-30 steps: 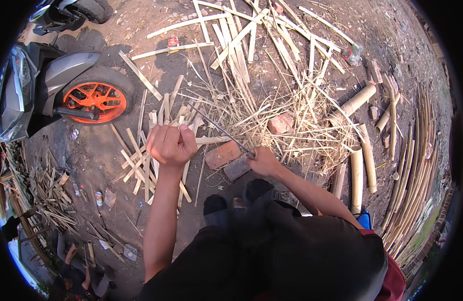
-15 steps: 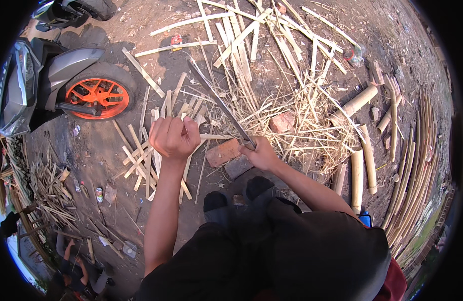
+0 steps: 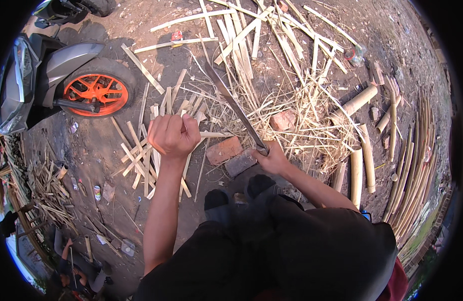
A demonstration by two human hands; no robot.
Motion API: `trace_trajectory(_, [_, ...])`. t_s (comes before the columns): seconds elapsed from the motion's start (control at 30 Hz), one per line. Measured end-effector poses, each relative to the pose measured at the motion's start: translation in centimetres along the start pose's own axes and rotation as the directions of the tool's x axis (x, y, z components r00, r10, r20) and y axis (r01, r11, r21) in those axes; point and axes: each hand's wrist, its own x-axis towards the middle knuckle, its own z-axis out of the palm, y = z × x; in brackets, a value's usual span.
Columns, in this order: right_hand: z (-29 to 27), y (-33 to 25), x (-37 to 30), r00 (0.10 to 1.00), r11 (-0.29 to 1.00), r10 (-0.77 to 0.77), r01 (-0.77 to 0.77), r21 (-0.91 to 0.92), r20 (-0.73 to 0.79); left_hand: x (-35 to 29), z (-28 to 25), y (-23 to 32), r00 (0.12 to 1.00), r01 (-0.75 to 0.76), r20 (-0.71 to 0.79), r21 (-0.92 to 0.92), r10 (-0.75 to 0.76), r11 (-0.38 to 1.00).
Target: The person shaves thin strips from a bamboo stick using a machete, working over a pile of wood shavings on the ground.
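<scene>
My left hand (image 3: 171, 134) is closed in a fist, thumb pressed to the fingers, above a scatter of short split bamboo strips (image 3: 146, 163). Whatever it grips, if anything, is hidden by the fingers. My right hand (image 3: 274, 159) is wrapped round the handle of a machete (image 3: 235, 106), whose long dark blade slants up and to the left, away from me. Beneath the handle end lie a grey brick (image 3: 240, 163) and a reddish brick (image 3: 224, 150). Another brick (image 3: 283, 120) rests among pale bamboo shavings (image 3: 316, 135).
A motorcycle with an orange front wheel (image 3: 96, 95) stands at the left. Long bamboo strips (image 3: 241, 37) lie ahead. Cut bamboo tubes (image 3: 357, 178) and a row of long poles (image 3: 412, 170) are at the right. Another person (image 3: 78, 273) is at the lower left.
My right hand and the machete have moved to the right, away from my left fist. My left hand has stayed almost in place.
</scene>
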Motion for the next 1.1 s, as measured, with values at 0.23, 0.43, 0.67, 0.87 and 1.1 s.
trace_trajectory(0.23, [0.6,4.5,1.2,0.996,0.842,0.082,-0.078,-0.534,-0.016,0.2,-0.4,-0.1,1.000,-0.015,-0.017,0.008,0.015,1.000])
trace_trajectory(0.43, [-0.4,-2.0,1.3,0.997,0.976,0.056,-0.043,0.215,-0.055,0.0,-0.5,-0.1,1.000,-0.010,0.004,0.013,0.010,1.000])
trace_trajectory(0.67, [0.4,8.5,0.5,0.986,0.836,0.159,-0.103,-0.539,0.057,0.1,-1.1,-0.7,1.000,0.003,-0.028,0.036,-0.002,0.999])
trace_trajectory(0.87, [-1.2,4.8,0.1,0.990,0.971,0.104,-0.122,-0.206,-0.096,-0.3,-1.4,0.2,0.999,0.041,0.001,0.036,-0.041,0.999])
trace_trajectory(1.1, [1.8,9.2,-0.3,0.822,0.863,0.496,-0.431,-0.264,0.279,-0.5,-1.7,0.0,0.997,0.070,0.018,0.026,-0.070,0.997])
